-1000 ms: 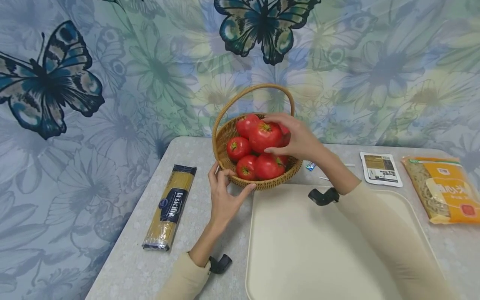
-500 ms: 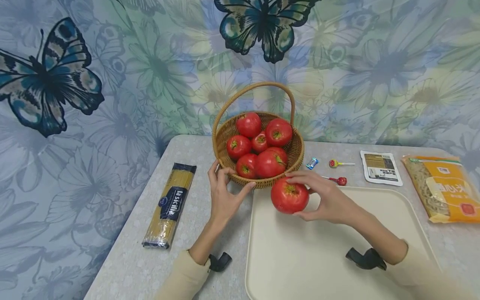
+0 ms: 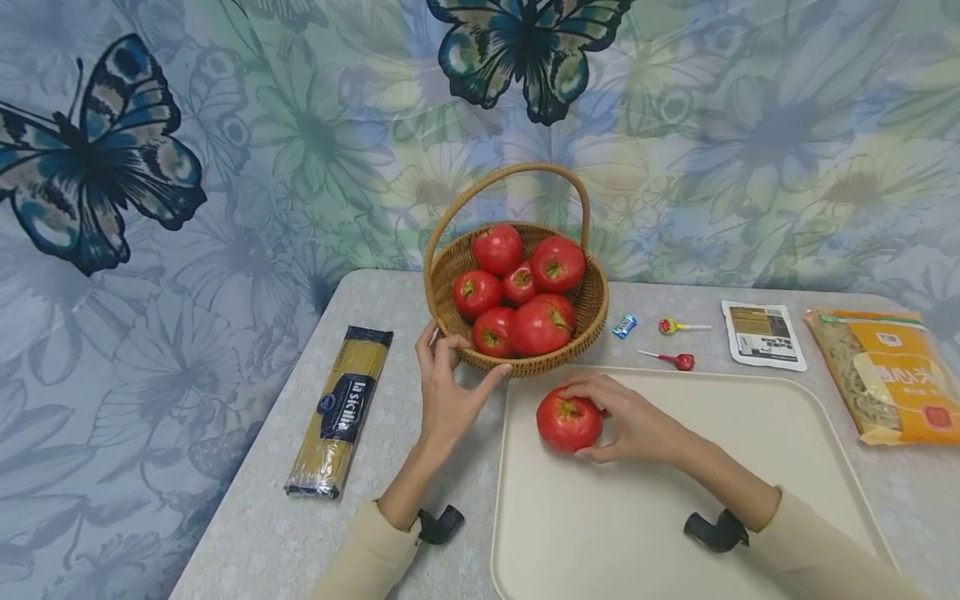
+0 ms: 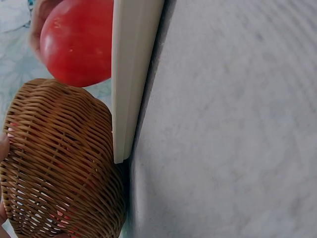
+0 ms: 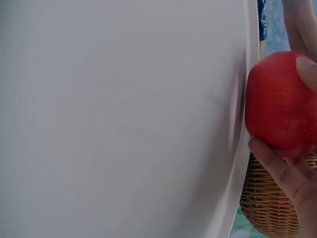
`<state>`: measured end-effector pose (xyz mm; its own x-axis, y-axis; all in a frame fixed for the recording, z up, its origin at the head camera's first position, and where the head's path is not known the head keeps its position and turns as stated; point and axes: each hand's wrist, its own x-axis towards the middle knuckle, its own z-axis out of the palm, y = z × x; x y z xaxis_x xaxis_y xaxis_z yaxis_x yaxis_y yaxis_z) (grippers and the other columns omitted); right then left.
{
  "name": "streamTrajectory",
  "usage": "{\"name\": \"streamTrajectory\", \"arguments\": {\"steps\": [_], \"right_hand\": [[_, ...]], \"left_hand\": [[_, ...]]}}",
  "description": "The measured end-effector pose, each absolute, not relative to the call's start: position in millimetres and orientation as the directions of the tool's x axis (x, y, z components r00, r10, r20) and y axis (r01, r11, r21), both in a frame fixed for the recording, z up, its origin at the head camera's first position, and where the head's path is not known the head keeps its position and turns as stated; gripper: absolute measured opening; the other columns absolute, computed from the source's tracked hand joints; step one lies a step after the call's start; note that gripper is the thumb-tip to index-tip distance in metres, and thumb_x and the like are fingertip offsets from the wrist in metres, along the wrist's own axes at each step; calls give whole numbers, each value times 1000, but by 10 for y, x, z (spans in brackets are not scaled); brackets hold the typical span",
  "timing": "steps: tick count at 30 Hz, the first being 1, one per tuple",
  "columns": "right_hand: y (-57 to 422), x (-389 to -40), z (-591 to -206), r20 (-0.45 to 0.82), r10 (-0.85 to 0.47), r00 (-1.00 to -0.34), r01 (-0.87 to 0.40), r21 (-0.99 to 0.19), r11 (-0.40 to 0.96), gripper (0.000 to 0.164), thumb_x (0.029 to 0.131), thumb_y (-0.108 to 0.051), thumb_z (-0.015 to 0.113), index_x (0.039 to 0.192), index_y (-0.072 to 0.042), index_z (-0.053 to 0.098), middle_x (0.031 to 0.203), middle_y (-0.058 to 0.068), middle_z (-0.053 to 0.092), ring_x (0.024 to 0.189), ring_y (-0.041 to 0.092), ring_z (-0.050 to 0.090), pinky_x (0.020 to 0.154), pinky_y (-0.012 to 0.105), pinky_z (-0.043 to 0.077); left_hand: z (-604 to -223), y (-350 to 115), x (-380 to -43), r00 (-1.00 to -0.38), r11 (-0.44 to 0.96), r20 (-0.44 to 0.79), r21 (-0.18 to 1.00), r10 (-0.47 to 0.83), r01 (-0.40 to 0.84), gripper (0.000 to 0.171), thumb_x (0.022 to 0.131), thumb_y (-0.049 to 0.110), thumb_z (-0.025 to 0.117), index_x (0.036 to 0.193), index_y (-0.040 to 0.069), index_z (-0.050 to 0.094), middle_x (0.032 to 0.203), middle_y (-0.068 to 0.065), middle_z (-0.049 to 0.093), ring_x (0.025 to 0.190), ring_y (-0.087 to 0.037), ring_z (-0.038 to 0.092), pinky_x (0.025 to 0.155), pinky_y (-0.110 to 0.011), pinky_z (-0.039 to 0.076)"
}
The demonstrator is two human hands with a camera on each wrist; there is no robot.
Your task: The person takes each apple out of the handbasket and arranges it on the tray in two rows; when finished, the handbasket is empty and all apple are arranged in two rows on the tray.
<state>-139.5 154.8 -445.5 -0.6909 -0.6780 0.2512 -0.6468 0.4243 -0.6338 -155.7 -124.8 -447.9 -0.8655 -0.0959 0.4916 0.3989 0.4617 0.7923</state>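
Note:
My right hand (image 3: pixel 626 421) holds a large red apple (image 3: pixel 567 423) between thumb and fingers, low over the far left part of the cream tray (image 3: pixel 645 517). In the right wrist view the apple (image 5: pixel 277 101) shows beside the tray's rim, thumb on one side and fingers on the other. A wicker basket (image 3: pixel 525 365) with a tall arched handle stands behind the tray, holding several red apples (image 3: pixel 542 325). My left hand (image 3: pixel 450 396) grips the basket's near left rim, thumb spread along the front; its fingertips partly show in the left wrist view beside the basket (image 4: pixel 59 163).
A spaghetti pack (image 3: pixel 341 412) lies to the left. Right of the basket are a small blue-wrapped candy (image 3: pixel 625 326), a yellow lollipop (image 3: pixel 669 327) and a red lollipop (image 3: pixel 682 362). Farther right lie a white pouch (image 3: pixel 763 336) and an orange noodle bag (image 3: pixel 888 379). A patterned cloth hangs behind.
My right hand has lifted the big apple out of the basket and brought it forward and down over the tray. The left hand has stayed on the basket's rim.

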Motion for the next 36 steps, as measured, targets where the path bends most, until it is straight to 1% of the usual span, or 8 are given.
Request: {"name": "streamTrajectory", "arguments": {"steps": [13, 17, 19, 22, 24, 26, 31, 36], "right_hand": [[1513, -1431, -4458, 243, -691, -681, -673, -579, 460, 76, 71, -33, 89, 136, -22, 52, 142, 1, 50, 135, 22, 43, 99, 43, 52], [1536, -1445, -4331, 371, -652, -661, -720, -560, 411, 70, 69, -28, 91, 129, -15, 57, 134, 6, 53, 124, 19, 50, 86, 36, 58], [1553, -1466, -4228, 456, -611, -647, -746, -543, 386, 68, 67, -25, 92, 125, -12, 59, 129, 6, 55, 117, 16, 52, 81, 27, 57], [1550, -1562, -4045, 536, -562, -630, -771, -518, 371, 68, 64, -19, 93, 123, -9, 61, 126, 7, 56, 118, 16, 52, 90, 17, 50], [1532, -1667, -3932, 549, -549, -631, -773, -506, 382, 70, 64, -18, 93, 125, -9, 60, 128, 9, 56, 121, 19, 51, 98, 14, 44], [1494, -1800, -3848, 538, -548, -641, -764, -518, 386, 71, 66, -16, 92, 128, -9, 59, 129, 10, 55, 123, 21, 49, 103, 23, 46], [1365, -2111, -3786, 460, -576, -676, -719, -583, 378, 70, 71, -21, 89, 131, -10, 57, 131, 6, 53, 123, 22, 49, 99, 51, 49], [1273, -2266, -3799, 348, -611, -711, -670, -597, 441, 67, 76, -34, 86, 134, -17, 55, 132, 4, 54, 120, 22, 53, 98, 49, 50]], "left_hand": [[-4467, -1273, -1546, -865, 477, 491, 789, -108, 388, 54, 76, 37, 85, 104, 9, 49, 153, -22, 21, 149, -29, 17, 98, -48, 52], [-4468, -1269, -1542, -863, 472, 493, 789, -107, 393, 54, 75, 35, 86, 104, 8, 49, 153, -20, 22, 149, -30, 16, 97, -48, 52], [-4469, -1267, -1541, -862, 475, 497, 785, -101, 397, 53, 76, 35, 85, 104, 8, 49, 153, -20, 23, 149, -30, 16, 96, -47, 53], [-4462, -1269, -1545, -864, 484, 494, 783, -100, 391, 53, 76, 36, 85, 104, 9, 49, 152, -17, 24, 149, -28, 17, 96, -45, 53], [-4463, -1270, -1554, -863, 487, 495, 780, -98, 393, 53, 76, 37, 84, 104, 9, 49, 152, -19, 24, 149, -28, 17, 96, -45, 53], [-4459, -1275, -1558, -866, 488, 490, 783, -102, 386, 53, 77, 38, 84, 104, 10, 48, 152, -19, 24, 149, -26, 17, 97, -45, 53], [-4460, -1271, -1540, -869, 474, 485, 791, -100, 387, 54, 76, 36, 84, 105, 9, 48, 152, -22, 22, 149, -29, 16, 98, -48, 52], [-4447, -1243, -1531, -872, 476, 482, 790, -91, 387, 54, 76, 36, 85, 105, 9, 48, 152, -22, 22, 149, -30, 17, 98, -49, 51]]}}
